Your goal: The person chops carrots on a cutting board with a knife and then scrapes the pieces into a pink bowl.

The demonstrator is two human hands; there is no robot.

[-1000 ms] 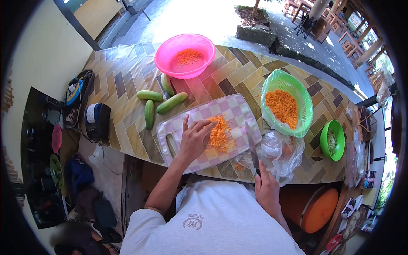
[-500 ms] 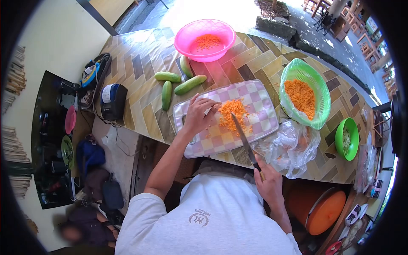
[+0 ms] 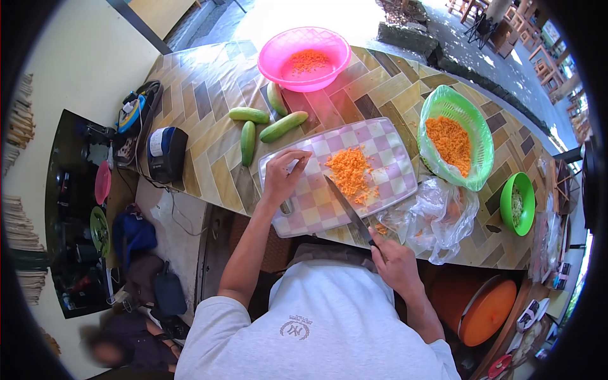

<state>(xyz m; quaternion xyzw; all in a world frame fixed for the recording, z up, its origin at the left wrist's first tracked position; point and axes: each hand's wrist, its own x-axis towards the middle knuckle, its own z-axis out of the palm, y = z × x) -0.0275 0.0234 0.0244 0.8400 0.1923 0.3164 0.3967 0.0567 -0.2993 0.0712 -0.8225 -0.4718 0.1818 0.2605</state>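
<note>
Patterned table (image 3: 202,120) carries checkered board (image 3: 383,136); green basket (image 3: 485,152) to its right, pink bowl (image 3: 316,82) beyond it. Chopped orange pile (image 3: 348,170) mid-board. Right hand (image 3: 394,258) grips knife (image 3: 348,210) by handle, tip just beside pile. Left hand (image 3: 282,179) over board's left side, loosely curled, thumb-to-finger gap visible. Four cucumbers (image 3: 247,142) off board's far-left corner.

Left hand (image 3: 278,178) empty, fingers (image 3: 295,154) bent, thumb slightly apart; right hand (image 3: 394,258) curled in grip; forearms (image 3: 249,250) reaching forward.

Patterned table (image 3: 202,136) — checked cutting board (image 3: 307,206); four cucumbers (image 3: 283,127); pink basin (image 3: 310,83); green basket (image 3: 482,149); bowl (image 3: 527,209)
</note>
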